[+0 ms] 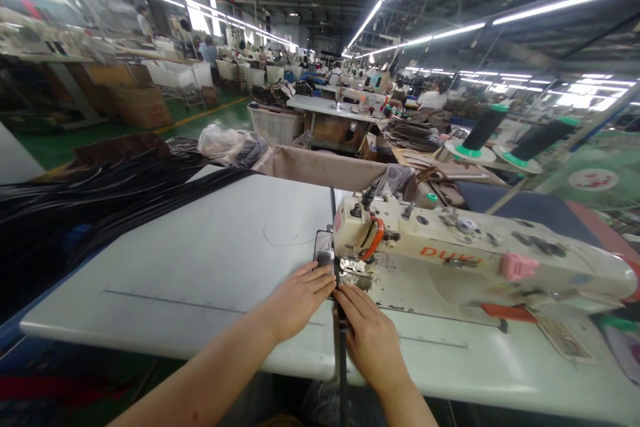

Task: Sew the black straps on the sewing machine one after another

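Note:
A long narrow black strip (pixel 343 373) runs over the table's front edge, between my hands, and under the head of a white sewing machine (pixel 430 260). It comes out again behind the needle area. My left hand (pixel 303 297) lies flat left of the strip, its fingers stretched out and the tips touching the strip's edge. Bent fingers of my right hand (pixel 373 340) press on the strip from the right, with the thumb low beside it. The needle and presser foot are mostly hidden by the machine head. Just left of it is a clear plate (pixel 323 243).
Many black strips (pixel 150 203) lie heaped at the left of the white table (pixel 175 327). Black thread cones (pixel 483 130) stand behind the machine at right. A fabric-lined bin (pixel 310 167) adjoins the table's back edge. Other workstations and people are farther off.

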`<state>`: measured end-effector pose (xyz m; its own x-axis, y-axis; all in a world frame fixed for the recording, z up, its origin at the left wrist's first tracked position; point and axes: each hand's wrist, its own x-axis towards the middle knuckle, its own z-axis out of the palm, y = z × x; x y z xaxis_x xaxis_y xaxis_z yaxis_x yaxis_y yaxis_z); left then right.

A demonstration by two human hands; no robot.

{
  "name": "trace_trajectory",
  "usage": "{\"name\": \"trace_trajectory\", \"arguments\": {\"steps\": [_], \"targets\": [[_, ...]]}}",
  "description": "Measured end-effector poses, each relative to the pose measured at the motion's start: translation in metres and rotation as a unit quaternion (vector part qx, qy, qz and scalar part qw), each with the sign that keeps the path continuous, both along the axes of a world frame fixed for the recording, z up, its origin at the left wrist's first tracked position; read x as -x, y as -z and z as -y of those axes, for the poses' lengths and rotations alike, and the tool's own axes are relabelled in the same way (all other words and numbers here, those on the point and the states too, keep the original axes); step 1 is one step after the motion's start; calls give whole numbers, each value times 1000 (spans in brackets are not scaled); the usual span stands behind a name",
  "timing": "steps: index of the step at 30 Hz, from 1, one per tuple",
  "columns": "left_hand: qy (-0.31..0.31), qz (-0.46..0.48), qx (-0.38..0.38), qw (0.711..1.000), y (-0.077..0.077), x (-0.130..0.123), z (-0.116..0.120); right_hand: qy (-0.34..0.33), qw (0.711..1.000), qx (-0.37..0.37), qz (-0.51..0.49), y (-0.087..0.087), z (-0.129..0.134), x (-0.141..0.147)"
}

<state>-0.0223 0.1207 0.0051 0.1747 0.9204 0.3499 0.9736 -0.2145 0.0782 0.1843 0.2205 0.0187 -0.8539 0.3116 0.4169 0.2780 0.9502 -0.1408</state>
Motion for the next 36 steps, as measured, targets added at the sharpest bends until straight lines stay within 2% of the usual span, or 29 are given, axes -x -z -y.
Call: {"name": "trace_trajectory", "arguments": {"steps": [12,26,36], "targets": [[-16,6,2,1000,-6,-5,-1,-32,999,-25,-31,-2,-5,-3],[-21,22,6,1000,-13,-7,1,-39,997,-37,-52,6,-7,-2],[-15,33,5,999,-10,-7,1,-30,996,-25,-74,-4,-1,2]]}}
